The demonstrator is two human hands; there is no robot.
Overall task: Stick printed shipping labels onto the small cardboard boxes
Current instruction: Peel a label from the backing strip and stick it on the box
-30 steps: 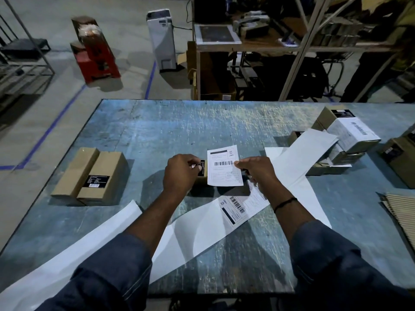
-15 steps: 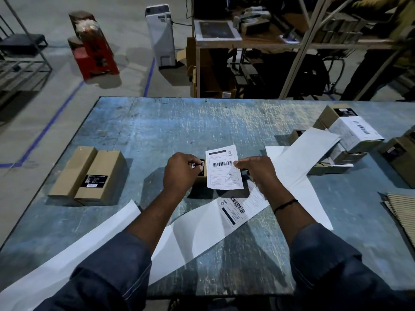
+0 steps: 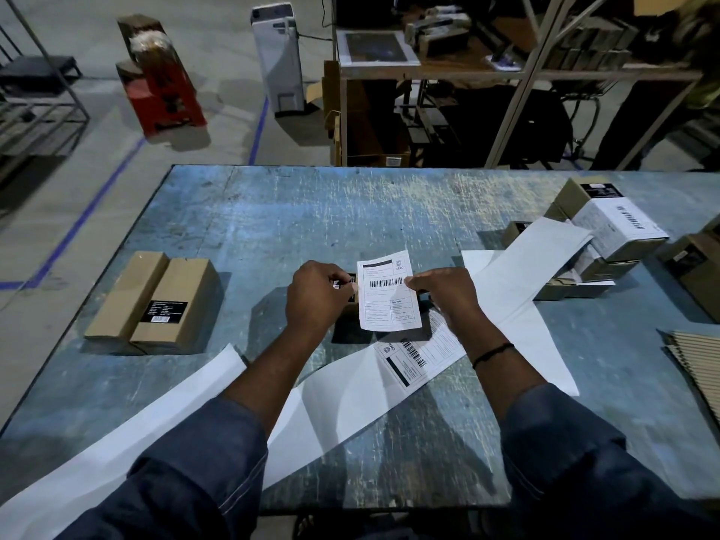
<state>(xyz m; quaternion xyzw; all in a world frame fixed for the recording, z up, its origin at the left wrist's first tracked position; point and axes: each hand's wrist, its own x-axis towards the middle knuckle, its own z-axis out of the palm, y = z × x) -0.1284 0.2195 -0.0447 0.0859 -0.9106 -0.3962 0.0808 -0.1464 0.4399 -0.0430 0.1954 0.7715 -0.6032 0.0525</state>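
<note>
At the middle of the table, I see the left hand curled over a small box, fingers and thumb wrapped round its near end so that little of it shows beyond a black printed sticker at the fingertips. The right hand pinches the right edge of a shipping label between thumb and fingertips. The white sheet stands with its barcode facing me, its left edge just beside the left hand's fingers and covering most of the box. Whether the label already touches the cardboard I cannot tell from this angle. Below the hands a long white liner strip runs diagonally across the table from the near left corner to the far right, and one more printed label lies on it just below the right wrist, which wears a thin dark wristband. Well to the left, two plain boxes lie side by side and touching, one bearing a black sticker. On the far right I make out a stack of boxes, the top one wrapped in a white barcode label, with the strip's end draped against them. A corrugated sheet pokes in at the right edge.
</note>
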